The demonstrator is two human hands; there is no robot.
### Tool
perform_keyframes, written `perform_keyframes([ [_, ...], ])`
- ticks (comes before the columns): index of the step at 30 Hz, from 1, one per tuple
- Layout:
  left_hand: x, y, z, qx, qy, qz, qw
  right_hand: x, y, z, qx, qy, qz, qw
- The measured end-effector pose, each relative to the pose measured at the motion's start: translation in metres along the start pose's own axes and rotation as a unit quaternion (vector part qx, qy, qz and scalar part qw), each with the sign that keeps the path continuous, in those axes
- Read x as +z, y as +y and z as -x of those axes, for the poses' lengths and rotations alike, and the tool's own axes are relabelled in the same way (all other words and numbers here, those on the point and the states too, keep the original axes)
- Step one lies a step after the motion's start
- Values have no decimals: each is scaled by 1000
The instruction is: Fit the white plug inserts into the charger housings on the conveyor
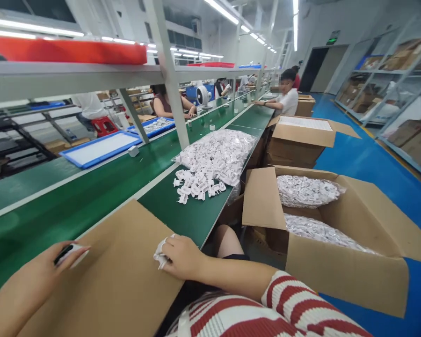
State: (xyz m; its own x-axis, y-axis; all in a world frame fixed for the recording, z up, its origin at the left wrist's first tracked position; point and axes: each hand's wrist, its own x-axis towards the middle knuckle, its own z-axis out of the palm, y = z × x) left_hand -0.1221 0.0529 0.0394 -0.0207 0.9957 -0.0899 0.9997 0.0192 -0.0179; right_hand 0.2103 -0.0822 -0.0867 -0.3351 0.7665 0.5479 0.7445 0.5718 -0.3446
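My left hand (52, 267) is closed around a small white-and-black piece (70, 255), held over the left side of a flat cardboard sheet (115, 262). At the sheet's right edge, my right hand (182, 255) is wrapped around several small white plastic parts (160, 252), partly hidden by the fingers. Farther along the green bench, a loose pile of white plastic parts (196, 185) spills from a clear plastic bag (221, 150) full of the same parts.
An open carton (347, 276) with bagged white parts stands to the right, another carton (301, 145) behind it. A green conveyor belt (101, 192) runs along the left. Blue-rimmed trays (101, 149) lie beyond it, under a shelf (77, 79). Co-workers sit farther down the line.
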Motion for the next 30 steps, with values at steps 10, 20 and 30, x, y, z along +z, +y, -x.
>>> perform_keyframes([
  [10,43,64,172,53,-47,262,962,-37,0,15,81,-74,-180,977],
  [20,61,90,188,123,40,375,918,-56,-10,26,45,-155,-177,971],
  [30,88,88,193,136,124,369,911,-50,-10,25,131,-119,-263,948],
])
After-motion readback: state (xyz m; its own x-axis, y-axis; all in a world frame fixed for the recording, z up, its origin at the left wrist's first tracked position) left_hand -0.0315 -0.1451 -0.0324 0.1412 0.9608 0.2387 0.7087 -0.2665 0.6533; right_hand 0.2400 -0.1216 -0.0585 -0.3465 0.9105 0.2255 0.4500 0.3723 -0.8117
